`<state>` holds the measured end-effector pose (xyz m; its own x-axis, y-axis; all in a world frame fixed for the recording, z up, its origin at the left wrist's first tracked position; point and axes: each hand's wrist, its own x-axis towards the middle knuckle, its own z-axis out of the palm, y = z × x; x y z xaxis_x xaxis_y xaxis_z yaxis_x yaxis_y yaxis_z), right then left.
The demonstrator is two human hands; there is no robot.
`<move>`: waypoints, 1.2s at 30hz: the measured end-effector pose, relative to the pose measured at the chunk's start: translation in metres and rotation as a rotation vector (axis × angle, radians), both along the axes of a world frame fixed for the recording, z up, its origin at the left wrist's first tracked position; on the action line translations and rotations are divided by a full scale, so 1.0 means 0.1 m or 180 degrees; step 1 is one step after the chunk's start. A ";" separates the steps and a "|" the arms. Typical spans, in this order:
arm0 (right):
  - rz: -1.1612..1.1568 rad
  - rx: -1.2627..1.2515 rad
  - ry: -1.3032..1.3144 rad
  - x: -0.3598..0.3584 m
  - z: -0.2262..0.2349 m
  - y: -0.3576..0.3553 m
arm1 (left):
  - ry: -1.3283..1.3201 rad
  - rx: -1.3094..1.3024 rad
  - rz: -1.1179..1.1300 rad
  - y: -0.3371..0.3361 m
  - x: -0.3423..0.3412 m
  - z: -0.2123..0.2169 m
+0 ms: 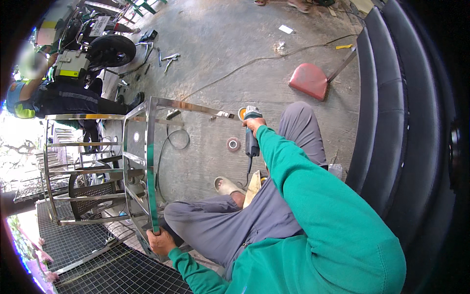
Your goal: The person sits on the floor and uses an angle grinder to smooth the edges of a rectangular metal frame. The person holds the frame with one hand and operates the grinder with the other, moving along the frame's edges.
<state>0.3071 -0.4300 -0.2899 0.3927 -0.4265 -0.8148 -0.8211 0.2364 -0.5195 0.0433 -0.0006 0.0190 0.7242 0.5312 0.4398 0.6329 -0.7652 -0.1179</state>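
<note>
Head view, hands (160, 241) gripping steel frame (147, 161), grinder (250, 132)

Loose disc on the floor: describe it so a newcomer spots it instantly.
Start at the shiny steel frame in the middle of the concrete floor. Just right of it, below the frame's top bar, the right hand holds an angle grinder. The disc lies flat left of the grinder: small, round, reddish with a pale centre, unlike the big red dustpan farther off.

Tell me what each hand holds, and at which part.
The right hand holds an angle grinder around its body, just behind the disc. The left hand grips a lower bar of the shiny steel frame.
</note>
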 end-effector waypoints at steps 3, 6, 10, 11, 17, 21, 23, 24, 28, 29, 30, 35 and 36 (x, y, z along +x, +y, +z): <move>-0.0486 0.0392 -0.0092 -0.02 -0.16 0.03 | -0.0020 0.0139 0.0240 0.00 0.07 -0.03; -0.0565 0.0481 -0.0104 -0.09 -0.32 0.02 | -0.0019 0.0242 0.0158 0.04 0.08 -0.04; -0.0354 0.0398 -0.0004 -0.15 -0.46 0.03 | 0.0154 0.0088 0.0255 0.13 0.09 -0.02; -0.0312 0.0365 0.0027 -0.16 -0.47 0.04 | 0.0160 0.0069 0.0290 0.13 0.09 -0.02; -0.0415 0.0801 -0.0142 -0.20 -0.39 0.14 | 0.0041 0.0341 0.0216 0.13 0.09 -0.05; -0.0737 0.0953 -0.0137 -0.23 -0.25 0.19 | 0.0105 0.0354 0.0267 0.11 0.10 -0.05; -0.0859 0.1020 -0.0049 -0.23 -0.20 0.19 | 0.0059 0.0397 0.0239 0.10 0.10 -0.06; -0.0839 0.1082 -0.0114 -0.23 -0.18 0.19 | 0.0083 0.0477 0.0273 0.09 0.10 -0.06; -0.0816 0.1256 -0.0200 -0.22 -0.12 0.18 | 0.0060 0.0326 0.0236 0.08 0.07 -0.08; -0.0810 0.1306 -0.0202 -0.21 -0.11 0.18 | 0.0159 0.0296 0.0320 0.09 0.06 -0.08; -0.0875 0.1390 -0.0198 -0.21 -0.11 0.18 | 0.0297 0.0304 0.0462 0.10 0.05 -0.08; -0.0936 0.1659 -0.0121 -0.22 -0.11 0.18 | 0.0188 0.0313 0.0410 0.05 0.03 -0.11; -0.0944 0.1711 -0.0118 -0.21 -0.11 0.18 | 0.0197 0.0336 0.0446 0.04 0.03 -0.12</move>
